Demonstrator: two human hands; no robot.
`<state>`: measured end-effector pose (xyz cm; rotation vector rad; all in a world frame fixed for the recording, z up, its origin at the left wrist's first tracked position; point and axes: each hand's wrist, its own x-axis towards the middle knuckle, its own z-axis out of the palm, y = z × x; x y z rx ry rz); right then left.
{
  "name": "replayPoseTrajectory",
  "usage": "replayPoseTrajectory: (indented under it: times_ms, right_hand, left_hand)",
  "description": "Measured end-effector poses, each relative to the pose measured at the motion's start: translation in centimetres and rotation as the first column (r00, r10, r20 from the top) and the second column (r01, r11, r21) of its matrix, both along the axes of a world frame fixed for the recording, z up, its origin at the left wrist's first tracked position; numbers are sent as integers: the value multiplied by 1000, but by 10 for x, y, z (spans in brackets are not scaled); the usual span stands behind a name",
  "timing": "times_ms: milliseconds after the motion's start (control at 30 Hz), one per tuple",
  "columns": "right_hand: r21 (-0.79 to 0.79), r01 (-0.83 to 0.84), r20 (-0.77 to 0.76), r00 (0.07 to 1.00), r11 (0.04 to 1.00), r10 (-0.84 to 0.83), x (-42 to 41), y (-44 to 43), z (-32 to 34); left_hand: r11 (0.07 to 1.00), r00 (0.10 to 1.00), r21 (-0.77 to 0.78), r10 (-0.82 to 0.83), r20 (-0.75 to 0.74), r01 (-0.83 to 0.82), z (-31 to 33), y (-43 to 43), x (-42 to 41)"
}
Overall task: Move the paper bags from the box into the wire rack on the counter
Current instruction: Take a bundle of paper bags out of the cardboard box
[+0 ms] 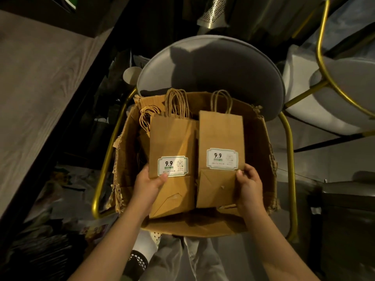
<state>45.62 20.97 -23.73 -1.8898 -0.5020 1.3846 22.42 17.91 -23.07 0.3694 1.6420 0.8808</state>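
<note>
Over the box (192,224), left hand (149,186) pinches the left bag (172,138), right hand (250,187) the right bag (221,130).

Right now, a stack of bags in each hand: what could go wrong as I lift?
The left hand pinches the left stack and the right hand the right stack only at the folded bottom end; bags may slide out. Twine handles could snag the loose bags left in the torn box.

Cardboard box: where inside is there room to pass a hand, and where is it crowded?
Bare: cardboard box floor between the bag bottoms and near wall; the gap between the right bag and right wall. Crowded: far-left corner, packed with bag handles.
</note>
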Motion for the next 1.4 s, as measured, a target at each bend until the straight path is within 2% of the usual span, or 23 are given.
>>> replayPoseTrajectory:
  times_ms: [133,467,700,933,1167,1333,1400]
  right_hand:
    - [-2,-142,7,990,990,142,-10,-8,-3]
    - [-25,-181,-48,983,983,179,-15,-16,-4]
    - [-156,-247,-79,968,956,237,-7,-2,6]
    - [-63,-328,-11,944,942,328,-19,-2,5]
    - [-120,-410,-118,910,904,397,-10,20,2]
    - [-96,-490,17,870,867,493,-16,18,-3]
    - [-69,-477,49,875,876,481,-18,14,-6]
  left_hand:
    - [1000,997,-5,31,74,-30,2,2,5]
    - [1000,998,-20,-12,67,14,-9,-2,5]
    - [998,995,-28,-57,83,59,-6,-4,7]
    - [999,995,-36,-27,94,30,-5,-7,11]
    - [999,994,-41,38,101,-34,4,-10,13]
    - [996,987,-34,92,136,-88,9,-7,26]
    - [991,980,-41,129,150,-124,10,-7,31]
